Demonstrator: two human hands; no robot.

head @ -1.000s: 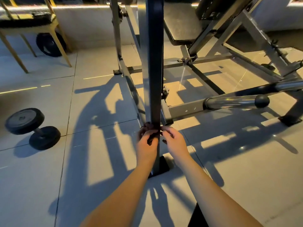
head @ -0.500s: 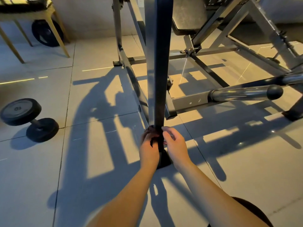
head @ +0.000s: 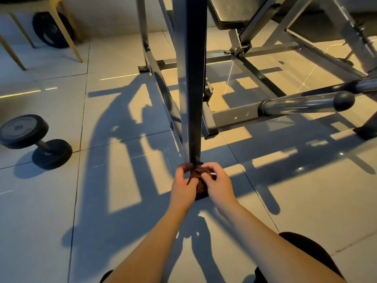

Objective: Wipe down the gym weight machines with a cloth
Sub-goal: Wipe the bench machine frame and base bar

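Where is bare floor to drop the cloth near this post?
Bare tile lies between the dumbbell and the upright post, left of the left hand. More lies right of the right hand, nearer than the chrome bar. Behind the post, frame rails crowd it.

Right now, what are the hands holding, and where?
The left hand and right hand pinch the brown cloth, one each side, wrapped low round the post.

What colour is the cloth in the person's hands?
Dark brown. The cloth shows best in the head view, the only one here.
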